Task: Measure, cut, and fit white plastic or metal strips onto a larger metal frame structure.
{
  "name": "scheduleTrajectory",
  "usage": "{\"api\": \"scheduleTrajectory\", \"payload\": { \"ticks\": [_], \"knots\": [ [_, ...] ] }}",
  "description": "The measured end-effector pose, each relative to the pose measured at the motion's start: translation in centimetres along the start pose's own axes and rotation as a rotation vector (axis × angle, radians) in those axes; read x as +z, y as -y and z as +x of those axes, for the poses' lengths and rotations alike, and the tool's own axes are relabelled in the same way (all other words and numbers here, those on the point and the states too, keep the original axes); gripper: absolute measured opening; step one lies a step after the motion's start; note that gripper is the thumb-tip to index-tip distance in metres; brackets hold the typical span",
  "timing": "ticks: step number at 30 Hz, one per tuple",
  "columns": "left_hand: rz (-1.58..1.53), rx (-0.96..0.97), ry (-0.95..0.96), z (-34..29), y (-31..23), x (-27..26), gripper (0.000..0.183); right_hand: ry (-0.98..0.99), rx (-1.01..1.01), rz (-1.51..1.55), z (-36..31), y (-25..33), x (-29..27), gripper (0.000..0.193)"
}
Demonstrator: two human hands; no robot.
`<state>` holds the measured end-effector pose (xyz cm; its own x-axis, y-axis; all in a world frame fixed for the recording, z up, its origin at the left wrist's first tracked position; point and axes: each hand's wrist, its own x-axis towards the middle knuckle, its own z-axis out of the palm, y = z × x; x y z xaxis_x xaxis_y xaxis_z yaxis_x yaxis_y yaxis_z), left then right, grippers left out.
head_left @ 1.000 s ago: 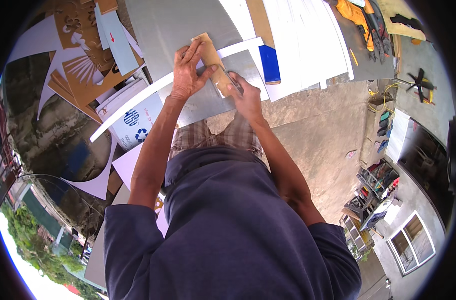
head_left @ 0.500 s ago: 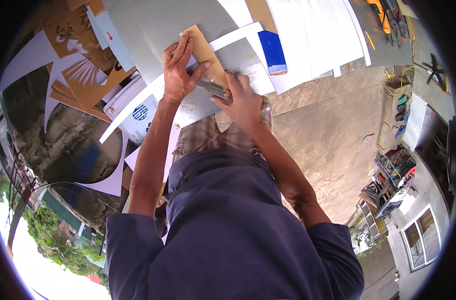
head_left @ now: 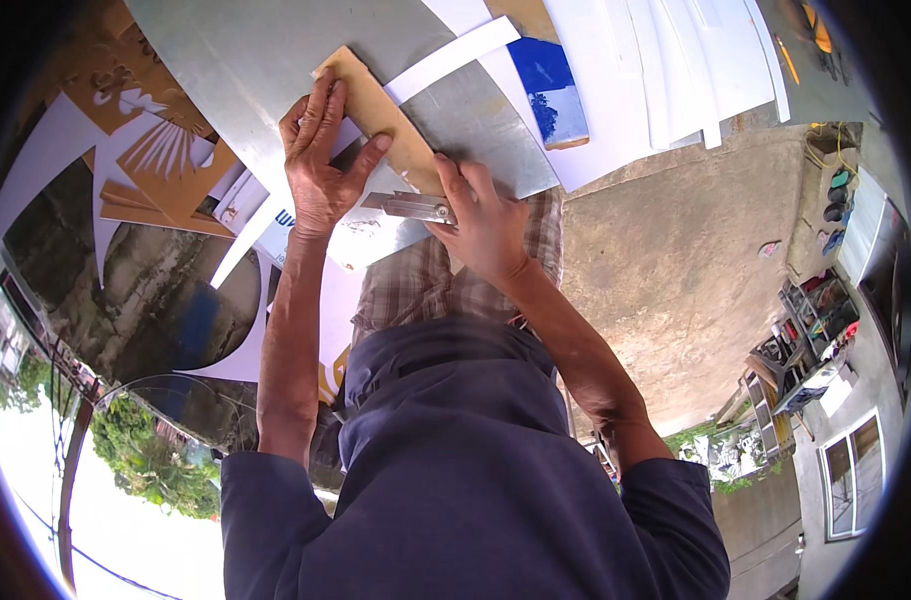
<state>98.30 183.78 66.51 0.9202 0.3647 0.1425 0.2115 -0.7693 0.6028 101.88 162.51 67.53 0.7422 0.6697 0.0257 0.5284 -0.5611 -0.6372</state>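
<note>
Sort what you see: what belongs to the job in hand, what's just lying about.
Apparently in use:
utility knife, in the right hand
tan strip, under the left hand
white strip, crossed by the tan strip

Apparently lying about:
blue piece
yellow pencil
brown board

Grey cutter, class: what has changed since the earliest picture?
The right hand has moved the grey cutter from the right edge of the tan board to its near end, now pointing left. Nothing was visibly let go: the left hand stays on the board, which still crosses the white strip.
</note>
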Motion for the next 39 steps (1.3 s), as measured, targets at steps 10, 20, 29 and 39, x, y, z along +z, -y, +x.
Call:
{"api": "scheduleTrajectory", "payload": {
  "ticks": [10,20,29,39],
  "knots": [
    [-0.052,-0.069,-0.054,-0.4,-0.2,-0.1,0.067,0.036,0.002,0.006,0.2,0.3,-0.3,0.077],
    [-0.16,-0.137,-0.105,-0.4,0.1,-0.3,0.053,0.03,-0.061,0.041,0.3,-0.1,-0.3,0.074],
    [-0.778,-0.329,-0.308,-1.0,0.9,0.6,0.044,0.103,-0.082,0.016,0.5,0.1,-0.5,0.083],
    [-0.393,-0.208,-0.148,-0.7,0.5,-0.2,0.047,0.053,-0.09,0.05,0.1,-0.1,0.1,0.089]
  ]
}}
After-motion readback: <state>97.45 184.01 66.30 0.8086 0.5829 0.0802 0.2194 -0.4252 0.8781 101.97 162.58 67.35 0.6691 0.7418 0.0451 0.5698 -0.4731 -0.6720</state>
